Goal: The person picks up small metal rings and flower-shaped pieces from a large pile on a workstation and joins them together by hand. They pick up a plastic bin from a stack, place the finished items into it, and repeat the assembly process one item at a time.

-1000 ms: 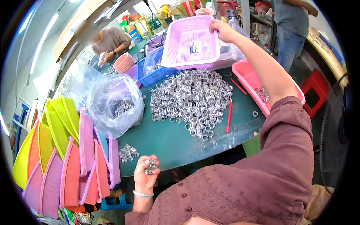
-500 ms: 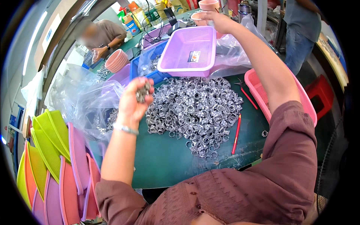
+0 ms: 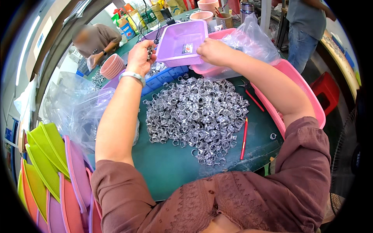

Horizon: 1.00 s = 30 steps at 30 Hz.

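Observation:
My left hand (image 3: 140,58) is closed around several silver-coloured rings (image 3: 150,53), some showing between the fingers, next to the left side of a purple plastic basket (image 3: 182,60). My right hand (image 3: 214,52) has its fingers curled at the right rim of that basket; the fingertips are partly hidden. The basket sits tilted over a blue tray (image 3: 165,79) and a pink basket (image 3: 206,69). In front of them a big heap of silver-coloured rings (image 3: 196,114) covers the middle of the green table.
Right of the heap lie a red pencil (image 3: 244,139), red-handled pliers (image 3: 254,99) and a long pink basket (image 3: 305,93). Clear plastic bags (image 3: 74,108) are on the left, above stacked coloured baskets (image 3: 48,155). A co-worker (image 3: 97,40) sits at the far left; another person (image 3: 305,35) stands right.
My right hand has come down from the pink cups to the purple basket's right rim. The basket has shifted left, uncovering a pink one. My left hand has moved up beside it, still holding rings.

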Tool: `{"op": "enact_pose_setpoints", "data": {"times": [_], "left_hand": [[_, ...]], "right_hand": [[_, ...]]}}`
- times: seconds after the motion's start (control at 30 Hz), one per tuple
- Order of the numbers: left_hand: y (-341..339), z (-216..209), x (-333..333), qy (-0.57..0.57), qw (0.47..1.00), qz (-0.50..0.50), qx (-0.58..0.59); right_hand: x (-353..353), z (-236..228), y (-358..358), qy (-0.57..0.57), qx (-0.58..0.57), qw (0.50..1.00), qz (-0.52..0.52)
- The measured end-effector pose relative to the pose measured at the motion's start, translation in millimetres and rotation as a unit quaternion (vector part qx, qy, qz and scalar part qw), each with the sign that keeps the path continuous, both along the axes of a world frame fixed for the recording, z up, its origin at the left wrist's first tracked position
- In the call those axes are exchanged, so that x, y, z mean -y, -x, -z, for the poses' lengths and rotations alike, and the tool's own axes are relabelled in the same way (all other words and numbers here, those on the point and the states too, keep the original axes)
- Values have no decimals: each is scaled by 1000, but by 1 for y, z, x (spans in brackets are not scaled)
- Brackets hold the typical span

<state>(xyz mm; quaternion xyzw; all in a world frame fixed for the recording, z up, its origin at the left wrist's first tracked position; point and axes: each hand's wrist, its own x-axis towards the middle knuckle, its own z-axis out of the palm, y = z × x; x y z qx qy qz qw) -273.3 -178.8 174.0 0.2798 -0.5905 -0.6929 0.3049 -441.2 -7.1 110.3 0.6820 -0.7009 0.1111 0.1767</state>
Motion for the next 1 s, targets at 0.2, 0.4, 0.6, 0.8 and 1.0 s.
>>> {"op": "enact_pose_setpoints", "data": {"times": [0.2,0.4,0.6,0.8,1.0], "left_hand": [[-6,8,15,18,999,-8,26],[5,13,24,67,996,-30,56],[28,26,42,169,976,-85,105],[48,32,54,343,900,-6,267],[45,33,73,313,929,11,197]], "right_hand": [[15,12,5,28,72,993,-85],[41,13,4,19,128,983,-129],[52,14,-5,32,208,966,-149],[54,14,-1,21,223,963,-150],[52,17,-2,76,170,971,-148]]}}
